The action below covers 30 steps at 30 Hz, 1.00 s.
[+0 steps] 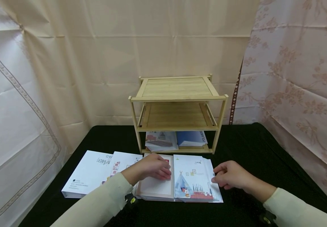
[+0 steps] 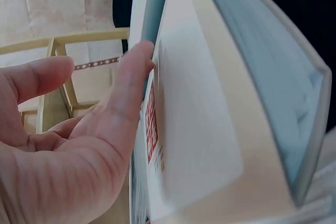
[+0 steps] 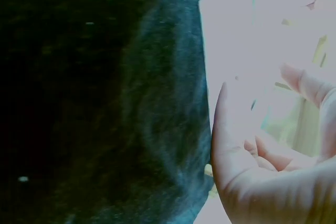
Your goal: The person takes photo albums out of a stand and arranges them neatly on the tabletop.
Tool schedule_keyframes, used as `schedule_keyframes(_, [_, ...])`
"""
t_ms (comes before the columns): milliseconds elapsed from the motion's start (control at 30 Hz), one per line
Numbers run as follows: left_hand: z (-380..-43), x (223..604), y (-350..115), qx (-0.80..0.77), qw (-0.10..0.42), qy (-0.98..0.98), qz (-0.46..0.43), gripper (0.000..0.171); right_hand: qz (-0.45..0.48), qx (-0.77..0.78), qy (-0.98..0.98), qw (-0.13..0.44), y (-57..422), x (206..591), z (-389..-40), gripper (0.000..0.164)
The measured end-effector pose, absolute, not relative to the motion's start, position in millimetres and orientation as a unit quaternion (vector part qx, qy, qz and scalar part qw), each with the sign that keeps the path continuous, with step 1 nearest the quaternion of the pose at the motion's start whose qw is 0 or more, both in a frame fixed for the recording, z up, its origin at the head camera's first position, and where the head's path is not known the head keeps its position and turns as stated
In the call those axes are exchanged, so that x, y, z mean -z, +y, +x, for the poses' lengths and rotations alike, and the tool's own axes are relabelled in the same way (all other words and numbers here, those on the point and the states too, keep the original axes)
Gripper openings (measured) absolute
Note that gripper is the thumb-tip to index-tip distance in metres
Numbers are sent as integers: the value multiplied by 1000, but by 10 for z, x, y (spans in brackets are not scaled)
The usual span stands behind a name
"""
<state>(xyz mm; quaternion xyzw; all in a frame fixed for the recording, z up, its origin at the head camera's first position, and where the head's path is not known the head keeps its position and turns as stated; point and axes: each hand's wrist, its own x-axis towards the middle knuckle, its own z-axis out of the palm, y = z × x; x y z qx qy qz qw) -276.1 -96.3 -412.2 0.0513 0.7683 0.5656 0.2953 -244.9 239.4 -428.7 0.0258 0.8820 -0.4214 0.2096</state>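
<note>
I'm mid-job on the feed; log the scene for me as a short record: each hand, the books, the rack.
Left hand: rests on the beige-bordered book
Right hand: at the right side of the tent-cover book; exact contact unclear
Far left of row: white book, dark print
Rack: wooden, behind the books
Rack bottom level: grey-printed item on the left, blue-and-white item on the right
Surface: dark cloth

The left sleeve [image 1: 102,200] and right sleeve [image 1: 300,206] are long, plain, pale cream and softly creased. A small black device [image 1: 130,198] with a yellow-green spot sits at the left cuff; another dark one [image 1: 267,217] sits at the right.
</note>
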Motion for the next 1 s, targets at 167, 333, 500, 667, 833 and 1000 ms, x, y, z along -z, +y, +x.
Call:
schedule_keyframes(167, [-2807, 4119, -1050, -541, 258, 799, 57, 35, 23, 430, 880, 200, 2297, 4245, -2518, 61])
schedule_keyframes(333, [-2862, 4139, -1129, -517, 209, 829, 49, 34, 4, 429, 884, 187, 2180, 4189, -2575, 60])
schedule_keyframes(500, [-2937, 4118, -1200, -530, 174, 830, 13, 36, -15, 424, 890, 166, 2061, 4154, -2632, 58])
schedule_keyframes(667, [-2953, 4065, -1285, -542, 132, 830, -10, 46, -22, 432, 888, 155, 1953, 4174, -2703, 56])
schedule_keyframes(833, [-2964, 4005, -1326, -539, 96, 836, -24, 55, -32, 440, 885, 148, 1853, 4178, -2767, 59])
schedule_keyframes(1000, [-2987, 3941, -1355, -519, 80, 850, -47, 62, -33, 454, 879, 145, 1745, 4154, -2839, 60])
